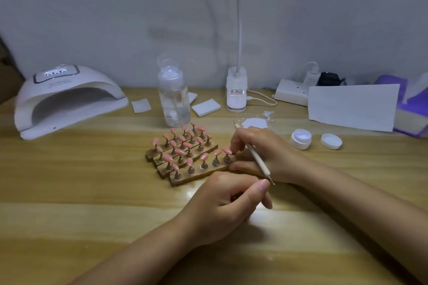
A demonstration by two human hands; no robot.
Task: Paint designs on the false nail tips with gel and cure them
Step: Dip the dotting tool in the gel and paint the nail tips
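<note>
Several pink false nail tips (203,157) stand on small metal pegs set in wooden strips (196,177) at the middle of the table. My right hand (266,152) comes in from the right and grips a white dotting tool (256,156) that lies slanted across its fingers. Its fingertips touch the rightmost nail tip (227,151) of the front strip, and its thumb presses that strip's right end. My left hand (225,203) rests on the table just in front of the strips, fingers curled with nothing seen in them, thumb close to the tool's lower metal point.
A white curing lamp (67,97) with a lit display sits at the back left. A clear pump bottle (173,97), white pads (205,107), a lamp base (236,90), a power strip (293,91) and white paper (352,106) line the back. An open white gel jar (301,138), its lid (331,141) and a white smear (256,123) lie right.
</note>
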